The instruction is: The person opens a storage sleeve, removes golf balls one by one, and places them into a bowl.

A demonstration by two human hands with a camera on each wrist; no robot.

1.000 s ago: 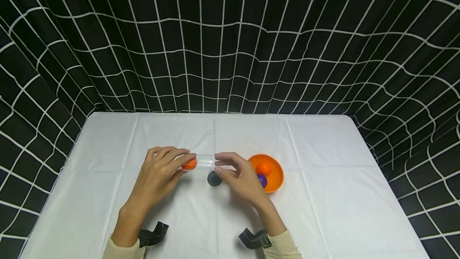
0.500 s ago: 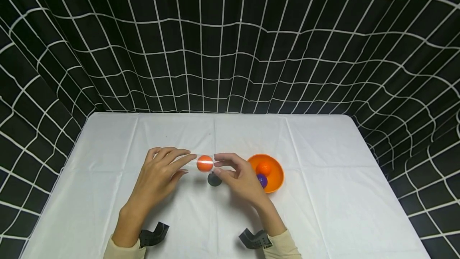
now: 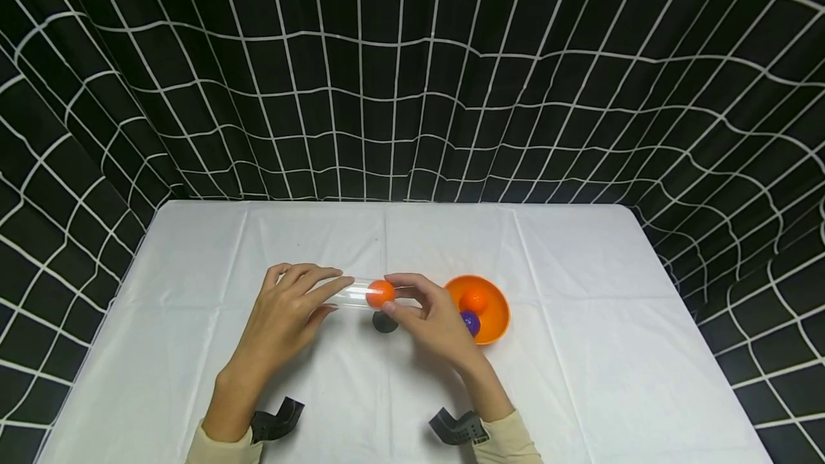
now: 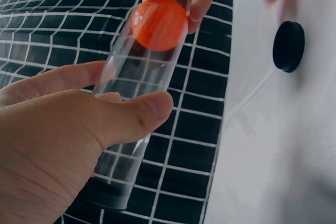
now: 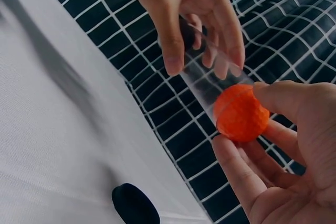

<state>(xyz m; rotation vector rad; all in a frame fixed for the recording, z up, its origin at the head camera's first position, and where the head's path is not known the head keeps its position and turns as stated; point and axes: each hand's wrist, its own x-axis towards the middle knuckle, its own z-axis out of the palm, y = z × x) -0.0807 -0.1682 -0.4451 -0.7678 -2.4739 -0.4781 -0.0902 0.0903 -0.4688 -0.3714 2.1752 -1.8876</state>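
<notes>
A clear tube [image 4: 139, 72] with a black closed end is held by my left hand [image 3: 286, 313], its thumb and fingers wrapped around the sides. In the tube's open mouth sits an orange ball [image 5: 241, 114] with a dimpled surface, partly sticking out. My right hand [image 3: 438, 317] pinches the ball at the mouth, thumb on one side and fingers on the other. Below the tube, a round black cap [image 3: 384, 321] lies on the table. Right of it stands an orange bowl [image 3: 498, 317] with another orange ball [image 3: 473, 301] and a purple ball [image 3: 471, 323], partly covered by the right hand.
A white cloth [image 3: 580, 271] with fold creases covers the table. Black curtains with a white grid [image 3: 412, 77] surround its back and sides. Dark wrist mounts [image 3: 277, 421] show at both sleeves.
The orange ball has rolled rightward through the tube, from beside the left hand to the open mouth between the right hand's fingers. Both hands have stayed nearly in place.
</notes>
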